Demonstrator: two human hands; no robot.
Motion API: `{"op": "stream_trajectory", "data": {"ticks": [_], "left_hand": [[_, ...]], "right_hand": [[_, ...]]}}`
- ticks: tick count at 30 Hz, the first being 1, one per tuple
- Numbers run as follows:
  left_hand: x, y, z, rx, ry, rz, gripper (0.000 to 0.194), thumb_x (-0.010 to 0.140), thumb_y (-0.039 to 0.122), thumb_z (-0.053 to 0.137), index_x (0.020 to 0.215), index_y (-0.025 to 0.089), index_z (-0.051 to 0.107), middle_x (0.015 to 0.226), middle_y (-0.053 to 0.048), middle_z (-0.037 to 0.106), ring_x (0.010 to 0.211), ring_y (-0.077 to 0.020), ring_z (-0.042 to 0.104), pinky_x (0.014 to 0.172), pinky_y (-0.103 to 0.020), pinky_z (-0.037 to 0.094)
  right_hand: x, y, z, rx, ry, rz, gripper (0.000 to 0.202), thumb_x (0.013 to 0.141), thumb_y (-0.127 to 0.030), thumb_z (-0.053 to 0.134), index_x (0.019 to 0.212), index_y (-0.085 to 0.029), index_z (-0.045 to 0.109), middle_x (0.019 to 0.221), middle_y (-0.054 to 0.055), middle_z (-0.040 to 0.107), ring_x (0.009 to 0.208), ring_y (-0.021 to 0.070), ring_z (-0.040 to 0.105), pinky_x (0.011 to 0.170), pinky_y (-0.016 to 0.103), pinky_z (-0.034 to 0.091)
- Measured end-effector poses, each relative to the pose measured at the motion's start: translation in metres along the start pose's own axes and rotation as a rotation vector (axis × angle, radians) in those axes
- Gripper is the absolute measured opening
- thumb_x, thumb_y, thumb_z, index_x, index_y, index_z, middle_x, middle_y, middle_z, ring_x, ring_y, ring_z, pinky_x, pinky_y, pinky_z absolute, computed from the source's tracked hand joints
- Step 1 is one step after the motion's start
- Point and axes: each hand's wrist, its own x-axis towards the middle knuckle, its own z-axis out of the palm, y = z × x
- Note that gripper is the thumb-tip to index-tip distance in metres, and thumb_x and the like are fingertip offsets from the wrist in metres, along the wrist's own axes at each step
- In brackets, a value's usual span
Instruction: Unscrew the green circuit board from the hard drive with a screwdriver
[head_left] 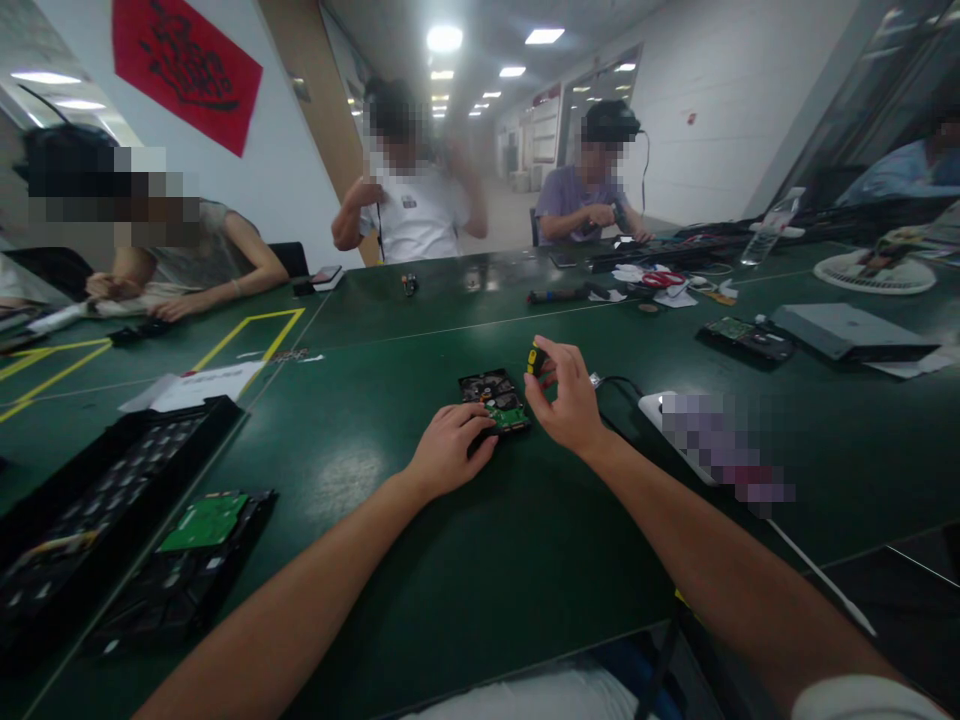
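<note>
Fingers, my right hand (566,395): pinching yellow-and-black piece (535,359), just right of hard drive (511,413). My left hand (450,447): half-open, nearer, touching the drive's near end. Drive's long axis: slanting far-left to near-right.

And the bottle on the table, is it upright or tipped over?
Upright: the bottle stands on its base on the table, its neck pointing up.

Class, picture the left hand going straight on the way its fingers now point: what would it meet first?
The left hand already touches the opened drive. Just past it, the right hand looks next in line, though it may be raised above that path.
</note>
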Motion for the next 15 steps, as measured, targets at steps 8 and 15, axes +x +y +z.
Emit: {"op": "stream_trajectory", "data": {"ticks": [8, 15], "left_hand": [[0.0007, 0.002, -0.0006, -0.019, 0.021, 0.011, 0.024, 0.1, 0.032, 0.061, 0.119, 0.023, 0.072, 0.124, -0.011, 0.073, 0.117, -0.0283, 0.069, 0.103, -0.052, 0.053], [0.0003, 0.0014, 0.0012, -0.015, 0.032, 0.025, 0.026, 0.099, 0.031, 0.062, 0.121, 0.022, 0.072, 0.122, -0.011, 0.072, 0.116, -0.0291, 0.069, 0.101, -0.052, 0.054]], "right_hand": [[0.0003, -0.0005, -0.0002, 0.0, 0.002, -0.003, 0.058, 0.099, -0.025, 0.059, 0.153, -0.033, 0.04, 0.128, 0.011, 0.055, 0.095, 0.0218, 0.064, 0.076, 0.039, 0.065], [-0.0008, 0.0014, 0.0012, -0.01, 0.015, -0.006, 0.056, 0.099, -0.025, 0.059, 0.152, -0.031, 0.042, 0.129, 0.012, 0.056, 0.096, 0.0222, 0.065, 0.079, 0.041, 0.066]]}}
